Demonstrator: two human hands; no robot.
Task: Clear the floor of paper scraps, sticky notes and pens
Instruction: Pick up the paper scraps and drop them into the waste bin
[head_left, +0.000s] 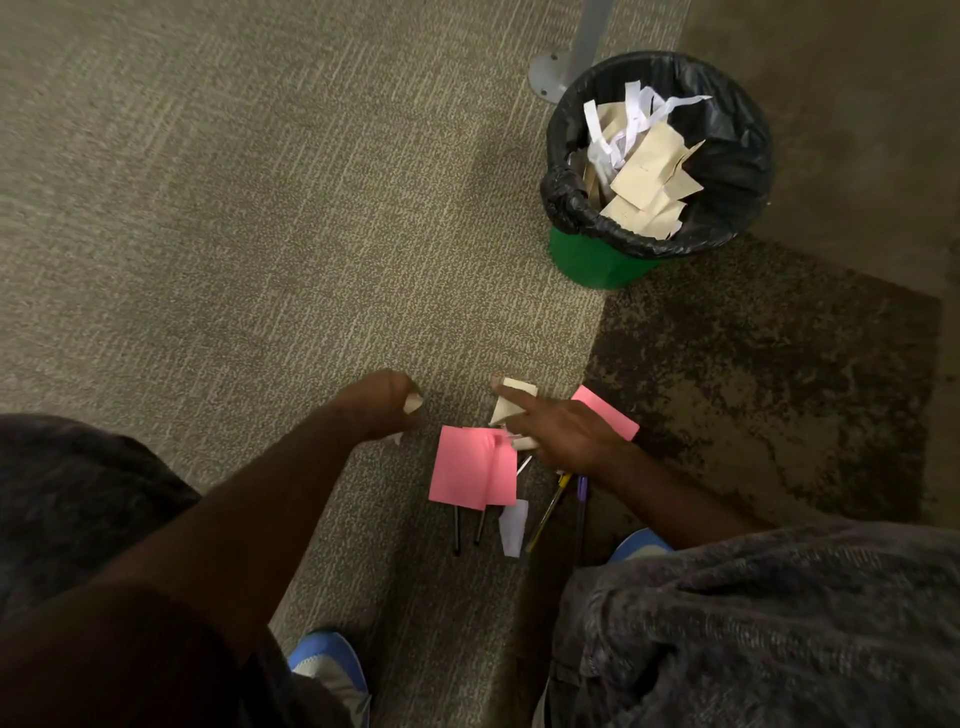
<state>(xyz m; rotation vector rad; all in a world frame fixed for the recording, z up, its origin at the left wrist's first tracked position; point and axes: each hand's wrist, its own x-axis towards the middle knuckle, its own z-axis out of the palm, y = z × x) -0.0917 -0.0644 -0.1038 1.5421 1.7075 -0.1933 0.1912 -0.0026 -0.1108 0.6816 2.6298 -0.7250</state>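
Pink sticky notes lie on the carpet between my hands, and another pink note shows beyond my right hand. My right hand pinches a beige paper scrap just above the floor, index finger stretched out. My left hand hovers to the left with fingers curled; a small white bit shows at its fingertips, too small to identify. Two dark pens stick out from under the pink notes. A yellow pen, a purple pen and a white scrap lie near my right wrist.
A green bin with a black liner stands at the upper right, filled with beige and white paper scraps. A grey pole base sits behind it. A darker carpet patch lies to the right. My blue shoes are at the bottom.
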